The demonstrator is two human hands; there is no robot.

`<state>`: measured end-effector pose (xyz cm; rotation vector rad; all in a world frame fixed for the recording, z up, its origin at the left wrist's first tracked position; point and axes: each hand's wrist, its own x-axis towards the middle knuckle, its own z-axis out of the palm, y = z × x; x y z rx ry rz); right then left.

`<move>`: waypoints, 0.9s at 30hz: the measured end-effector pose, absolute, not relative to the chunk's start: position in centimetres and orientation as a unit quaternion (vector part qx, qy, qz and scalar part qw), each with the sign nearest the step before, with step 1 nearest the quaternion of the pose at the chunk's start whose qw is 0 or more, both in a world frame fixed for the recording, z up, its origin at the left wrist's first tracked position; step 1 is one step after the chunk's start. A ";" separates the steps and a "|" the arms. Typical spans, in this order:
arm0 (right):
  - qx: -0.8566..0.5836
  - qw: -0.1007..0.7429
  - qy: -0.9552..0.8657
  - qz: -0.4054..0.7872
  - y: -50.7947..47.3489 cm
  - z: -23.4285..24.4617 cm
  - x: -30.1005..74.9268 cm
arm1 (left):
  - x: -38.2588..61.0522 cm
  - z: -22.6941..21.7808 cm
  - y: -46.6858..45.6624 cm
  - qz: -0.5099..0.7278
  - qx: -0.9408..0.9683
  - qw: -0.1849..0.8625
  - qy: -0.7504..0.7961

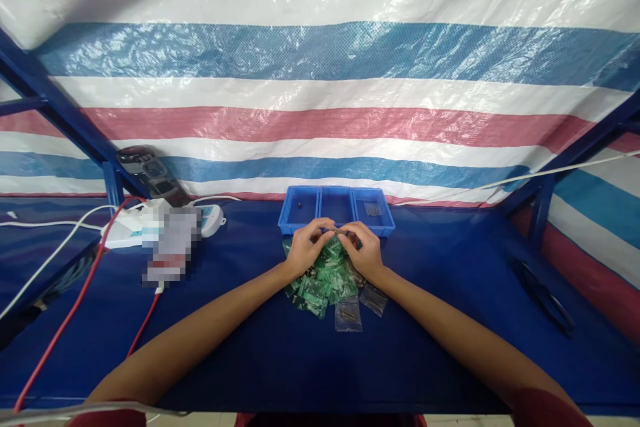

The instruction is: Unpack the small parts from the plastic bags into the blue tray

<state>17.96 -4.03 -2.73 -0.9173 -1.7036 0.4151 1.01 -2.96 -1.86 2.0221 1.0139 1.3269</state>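
My left hand [306, 245] and my right hand [365, 250] meet above a heap of small green packets [323, 283] on the blue table. Both hands have their fingers pinched together on one small thin piece [340, 231] held between them; it is too small to name. Two clear little bags [349, 313] with dark parts inside lie at the near edge of the heap. Just behind the hands stands a blue tray [320, 199] with three compartments: a small dark bit in the left one, a small clear bag in the right one.
A white power strip [125, 230] with white and red cables sits at the left, a blurred object beside it. A dark device [150, 173] leans on the striped tarp behind. Black pliers [545, 297] lie at the right. Blue frame posts stand at both sides.
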 end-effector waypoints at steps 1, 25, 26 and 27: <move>-0.389 0.551 -0.717 0.176 -4.1 -2.6 17.9 | 1.0 -1.9 -3.0 0.488 0.747 0.254 0.373; -0.438 0.317 -0.823 0.173 -2.5 3.9 21.6 | 1.2 -1.6 -3.1 0.516 0.695 0.336 0.372; -0.410 0.281 -0.848 0.183 -3.3 4.0 21.0 | 1.2 -1.6 -3.1 0.518 0.692 0.337 0.374; -0.380 0.250 -0.870 0.192 -4.2 4.0 20.4 | 1.2 -1.6 -3.2 0.520 0.688 0.339 0.375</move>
